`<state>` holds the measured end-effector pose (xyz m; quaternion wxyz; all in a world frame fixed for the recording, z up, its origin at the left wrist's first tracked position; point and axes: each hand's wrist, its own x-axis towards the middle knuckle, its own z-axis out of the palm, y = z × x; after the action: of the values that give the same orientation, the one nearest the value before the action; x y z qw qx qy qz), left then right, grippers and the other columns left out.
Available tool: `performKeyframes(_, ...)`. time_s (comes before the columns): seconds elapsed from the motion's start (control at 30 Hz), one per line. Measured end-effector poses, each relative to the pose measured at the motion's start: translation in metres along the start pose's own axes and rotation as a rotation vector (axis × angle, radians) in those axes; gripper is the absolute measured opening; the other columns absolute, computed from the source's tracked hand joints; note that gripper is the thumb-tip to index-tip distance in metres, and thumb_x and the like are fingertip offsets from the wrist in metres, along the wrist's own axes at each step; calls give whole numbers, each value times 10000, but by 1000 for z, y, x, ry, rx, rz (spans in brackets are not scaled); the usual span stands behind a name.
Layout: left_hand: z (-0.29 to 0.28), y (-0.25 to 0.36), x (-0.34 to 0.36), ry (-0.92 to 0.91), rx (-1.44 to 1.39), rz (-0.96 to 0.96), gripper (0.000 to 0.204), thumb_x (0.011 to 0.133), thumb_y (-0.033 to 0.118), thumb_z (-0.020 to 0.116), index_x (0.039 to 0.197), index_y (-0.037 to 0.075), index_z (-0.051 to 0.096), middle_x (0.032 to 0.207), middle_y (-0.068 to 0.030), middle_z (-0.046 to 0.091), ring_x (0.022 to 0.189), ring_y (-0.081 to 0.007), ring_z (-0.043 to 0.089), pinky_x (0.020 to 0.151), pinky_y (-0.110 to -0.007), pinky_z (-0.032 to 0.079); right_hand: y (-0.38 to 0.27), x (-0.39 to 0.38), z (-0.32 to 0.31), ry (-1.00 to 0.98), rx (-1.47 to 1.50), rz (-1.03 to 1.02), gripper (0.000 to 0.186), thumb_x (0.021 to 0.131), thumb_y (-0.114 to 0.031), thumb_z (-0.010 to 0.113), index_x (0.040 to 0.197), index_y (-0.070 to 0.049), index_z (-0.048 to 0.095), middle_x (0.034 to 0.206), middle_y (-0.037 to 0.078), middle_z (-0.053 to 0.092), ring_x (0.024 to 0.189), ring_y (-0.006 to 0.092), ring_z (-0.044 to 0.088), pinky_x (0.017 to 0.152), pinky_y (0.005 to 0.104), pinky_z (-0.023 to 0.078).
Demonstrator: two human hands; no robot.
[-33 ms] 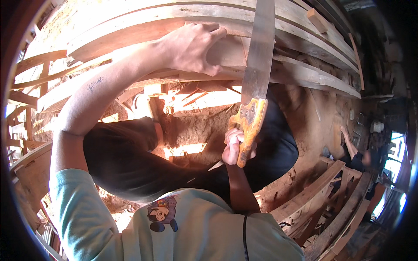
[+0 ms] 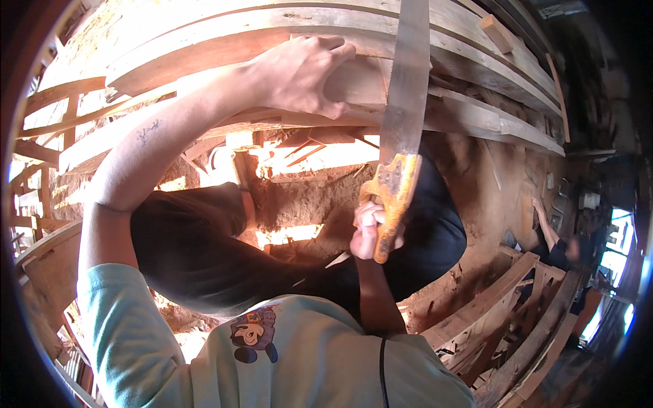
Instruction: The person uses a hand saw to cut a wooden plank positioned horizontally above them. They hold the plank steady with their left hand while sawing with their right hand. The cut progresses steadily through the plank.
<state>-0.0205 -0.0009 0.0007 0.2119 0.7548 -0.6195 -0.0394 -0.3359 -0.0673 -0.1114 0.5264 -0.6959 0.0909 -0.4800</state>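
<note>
My left hand (image 2: 297,75) lies over a short wooden board (image 2: 364,80), thumb on its near side and fingers curled over the far side, holding it on the long beams. My right hand (image 2: 369,230) is wrapped round the worn yellow-brown wooden handle of a handsaw (image 2: 406,102). The saw's wide metal blade points away from me, just right of the left hand, and crosses over the board and beams. Its toothed edge faces left, close to a line across the board. Whether the teeth touch the wood I cannot tell. The blade's tip runs out of view at the top.
Long pale beams (image 2: 490,126) run left to right in front of me. A small wood block (image 2: 496,34) sits on them at the far right. Wooden frames (image 2: 476,302) stand at the lower right. Another person's arm (image 2: 544,221) shows at the right. My bent legs (image 2: 197,238) are below.
The saw and my right hand have shifted very slightly to the right. My left hand stays on the board.
</note>
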Motion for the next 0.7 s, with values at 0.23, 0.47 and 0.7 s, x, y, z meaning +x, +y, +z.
performKeyframes(0.23, -5, -3, -2, -9, -37, -17, 806, 821, 441, 844, 1366, -70, 543, 882, -309, 707, 880, -459, 744, 856, -536, 612, -9, -5, -30, 18, -20, 106, 94, 920, -2, 625, 948, 17, 537, 727, 92, 548, 551, 179, 495, 522, 346, 464)
performKeyframes(0.47, 8, -6, -15, -6, 184, -134, 986, 871, 694, 748, 1319, -167, 573, 1197, -330, 667, 1053, -439, 728, 934, -515, 601, -12, 2, -16, -56, -72, 48, 104, 901, 58, 569, 970, 0, 517, 723, 113, 525, 533, 180, 464, 502, 342, 447)
performKeyframes(0.7, -9, -6, -18, -50, 85, -112, 958, 843, 589, 811, 1331, -197, 559, 1332, -327, 624, 1143, -477, 690, 996, -511, 589, -22, 27, -43, -172, 545, 372, 101, 1051, -123, 494, 968, -78, 458, 727, 21, 400, 599, 141, 394, 604, 334, 362)
